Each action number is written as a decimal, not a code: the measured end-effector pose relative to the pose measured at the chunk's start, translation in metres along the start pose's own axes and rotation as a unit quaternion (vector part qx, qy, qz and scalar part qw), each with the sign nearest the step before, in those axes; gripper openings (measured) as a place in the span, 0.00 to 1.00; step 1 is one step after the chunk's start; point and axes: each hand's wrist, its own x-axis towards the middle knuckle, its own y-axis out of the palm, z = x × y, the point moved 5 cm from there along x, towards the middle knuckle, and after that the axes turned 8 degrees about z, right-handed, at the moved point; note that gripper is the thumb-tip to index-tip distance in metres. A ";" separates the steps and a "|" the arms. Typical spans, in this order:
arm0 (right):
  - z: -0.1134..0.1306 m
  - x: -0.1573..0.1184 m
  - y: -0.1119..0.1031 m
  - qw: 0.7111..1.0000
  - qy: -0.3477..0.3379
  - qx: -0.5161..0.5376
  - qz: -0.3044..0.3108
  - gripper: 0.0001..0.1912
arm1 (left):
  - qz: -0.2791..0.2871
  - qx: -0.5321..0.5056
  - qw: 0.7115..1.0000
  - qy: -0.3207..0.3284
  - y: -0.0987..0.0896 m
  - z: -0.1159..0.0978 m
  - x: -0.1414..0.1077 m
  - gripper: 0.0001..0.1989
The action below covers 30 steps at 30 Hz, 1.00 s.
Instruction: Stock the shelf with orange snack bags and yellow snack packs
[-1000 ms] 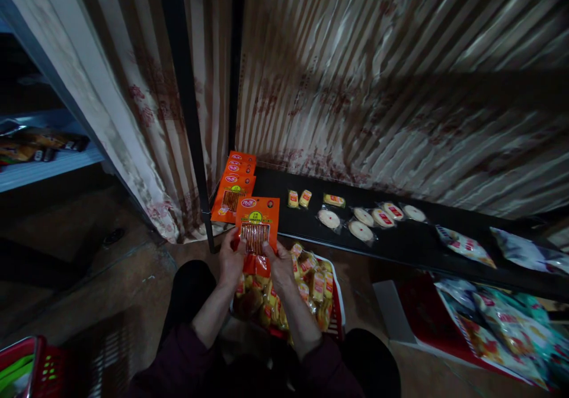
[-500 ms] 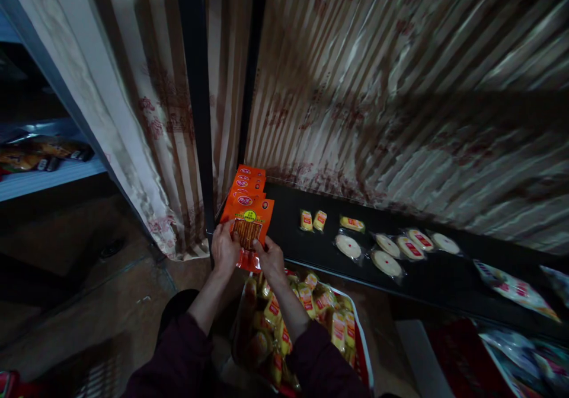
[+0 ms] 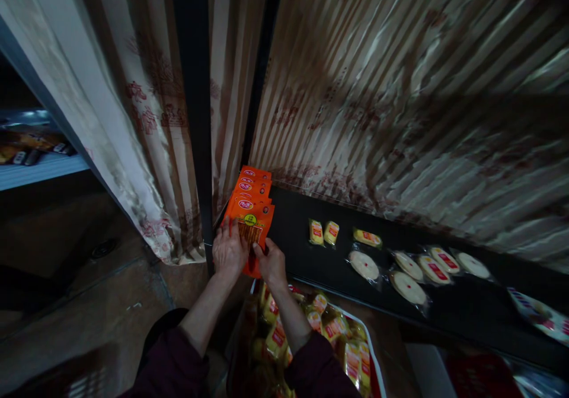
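Note:
Several orange snack packets [image 3: 251,210] lie overlapping in a row at the left end of the black shelf [image 3: 291,255]. The front one has a yellow round label and a window showing brown sticks. My left hand [image 3: 230,250] rests flat across its left side, fingers stretched out over the print. At its lower right edge, my right hand [image 3: 271,264] pinches the packet between thumb and fingers. Below my forearms stands a red basket with a white rim [image 3: 376,350], full of yellow wrapped cakes [image 3: 335,327].
Along the shelf lie small yellow wrapped cakes [image 3: 323,232], several round pale pastries in clear wrap [image 3: 408,287] and a colourful bag [image 3: 537,315]. A dark upright post [image 3: 193,119] and patterned curtains [image 3: 355,89] border the shelf. Another shelf [image 3: 40,171] is at far left.
My left hand has shifted from gripping the front packet's lower left edge to lying flat over its face. My right hand still pinches the lower right edge. The view has turned slightly left.

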 end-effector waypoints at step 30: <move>-0.010 0.015 -0.008 0.991 0.008 0.044 0.126 0.27 | 0.045 -0.154 0.983 0.088 0.034 -0.020 0.049 0.22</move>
